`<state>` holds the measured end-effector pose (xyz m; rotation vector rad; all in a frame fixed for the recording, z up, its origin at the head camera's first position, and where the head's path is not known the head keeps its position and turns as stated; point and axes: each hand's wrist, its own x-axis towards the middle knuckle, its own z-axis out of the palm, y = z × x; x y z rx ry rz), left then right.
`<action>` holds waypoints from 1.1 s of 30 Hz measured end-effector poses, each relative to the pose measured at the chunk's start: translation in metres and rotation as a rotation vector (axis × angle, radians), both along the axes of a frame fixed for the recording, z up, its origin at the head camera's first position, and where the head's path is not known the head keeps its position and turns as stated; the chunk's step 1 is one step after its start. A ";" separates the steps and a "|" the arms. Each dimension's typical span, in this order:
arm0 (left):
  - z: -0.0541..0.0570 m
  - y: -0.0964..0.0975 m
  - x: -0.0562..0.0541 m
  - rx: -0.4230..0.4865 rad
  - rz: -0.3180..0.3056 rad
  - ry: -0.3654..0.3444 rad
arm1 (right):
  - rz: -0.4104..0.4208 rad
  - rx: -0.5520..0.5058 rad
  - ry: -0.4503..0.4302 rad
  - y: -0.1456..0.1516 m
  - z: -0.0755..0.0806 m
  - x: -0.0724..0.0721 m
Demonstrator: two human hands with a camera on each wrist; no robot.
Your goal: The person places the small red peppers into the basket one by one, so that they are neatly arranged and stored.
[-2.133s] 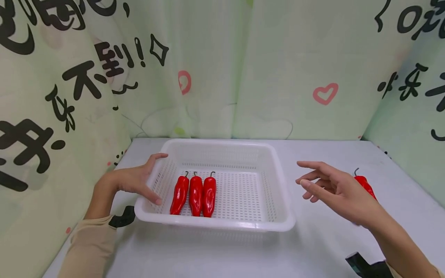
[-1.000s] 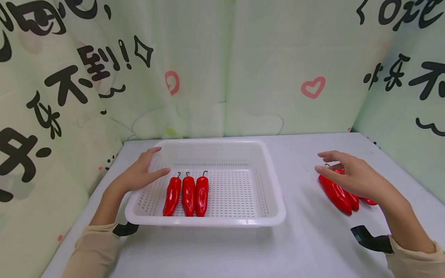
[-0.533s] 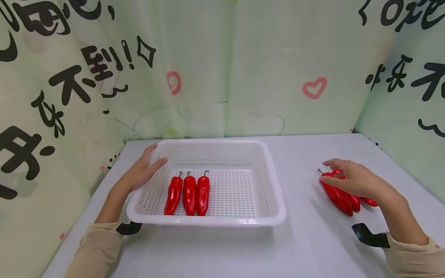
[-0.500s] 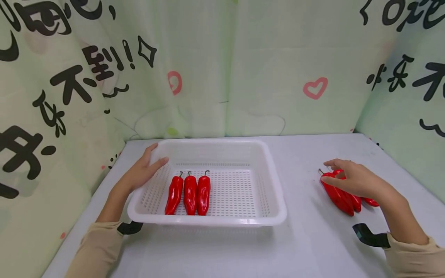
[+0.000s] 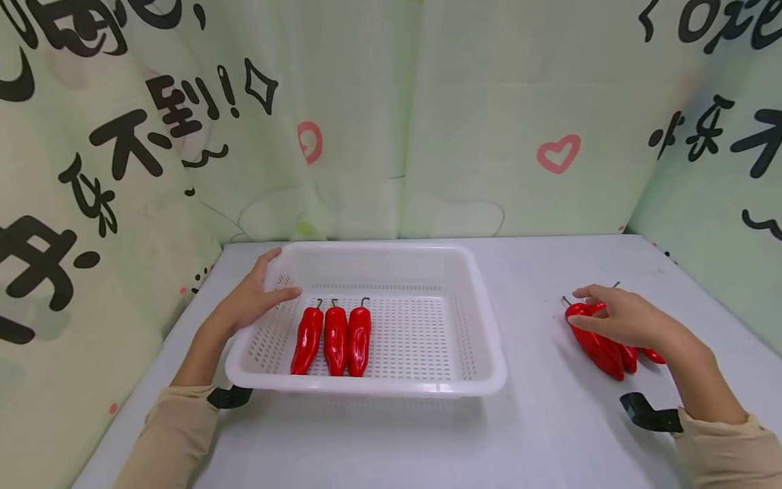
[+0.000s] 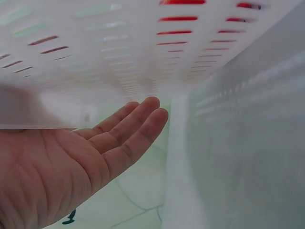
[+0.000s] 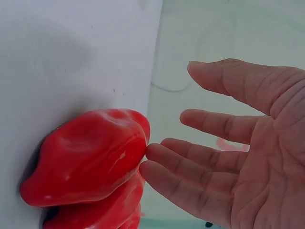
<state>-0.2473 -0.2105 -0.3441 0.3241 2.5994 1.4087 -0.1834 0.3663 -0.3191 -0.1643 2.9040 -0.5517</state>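
Note:
A white plastic basket (image 5: 403,388) with slotted walls holds three glossy red chili peppers (image 5: 336,339), side by side left of its middle. My left hand (image 5: 253,302) straddles the basket's left rim, its thumb extended over the inside. In the left wrist view, fingers (image 6: 136,136) reach nearly straight beneath the slotted plastic. On the table's right side, my right hand (image 5: 626,319) is over a small group of red chili peppers (image 5: 601,353), hiding part of them. The right wrist view shows spread fingers (image 7: 176,183), their tips right at the nearest pepper (image 7: 90,157).
The white table (image 5: 531,435) runs back to a pale green curtain (image 5: 476,122) printed with black characters and pink hearts. Curtain panels also close off the left and right sides. A black strap piece (image 5: 650,413) sits at the right cuff.
My right hand has gone right, away from the basket side, and settled lower over the right-hand peppers. My left thumb has lifted and shifted farther back along the rim. The basket peppers keep their places.

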 end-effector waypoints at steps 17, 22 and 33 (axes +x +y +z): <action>0.002 -0.002 -0.001 0.008 -0.018 -0.010 | -0.011 0.038 -0.018 0.005 -0.002 -0.003; 0.001 -0.002 -0.003 -0.003 -0.017 -0.006 | 0.002 0.021 -0.059 0.008 -0.007 -0.005; 0.002 -0.001 -0.002 0.000 -0.028 -0.011 | 0.016 0.052 -0.096 -0.003 -0.018 -0.009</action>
